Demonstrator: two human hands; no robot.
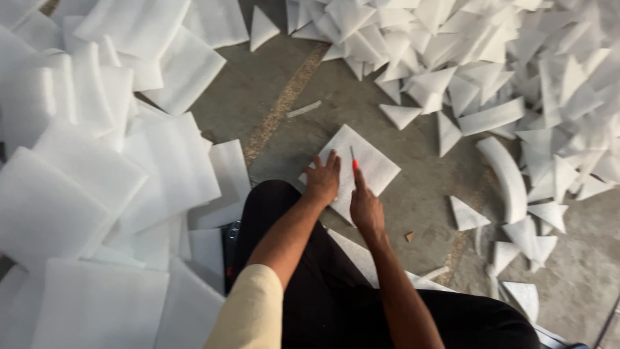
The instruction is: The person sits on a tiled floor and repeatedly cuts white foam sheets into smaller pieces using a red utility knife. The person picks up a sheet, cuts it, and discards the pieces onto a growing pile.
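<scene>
A square white foam sheet (361, 165) is laid flat on the grey concrete floor (336, 110) at the centre of the frame, turned like a diamond. The left hand (322, 179) is pressed flat on the lower left part of the sheet, its fingers spread apart and nothing gripped in it. The right hand (365, 205) is closed around a small knife (354, 159) with a red handle, and the thin blade is set upright on the middle of the sheet, just beside the left fingertips. The two hands are held near each other but are not touching. Black trousers (323, 291) and a cream sleeve (252, 310) are seen at the bottom of the frame. A large stack of square foam sheets (97, 174) is spread over the left side of the frame, reaching up to the top edge. A heap of white foam triangles (491, 64) is piled across the upper right, and more loose triangles (529, 232) are scattered on the floor at the right, well apart from the hands. A narrow foam strip (304, 108) is seen on the floor above the sheet.
</scene>
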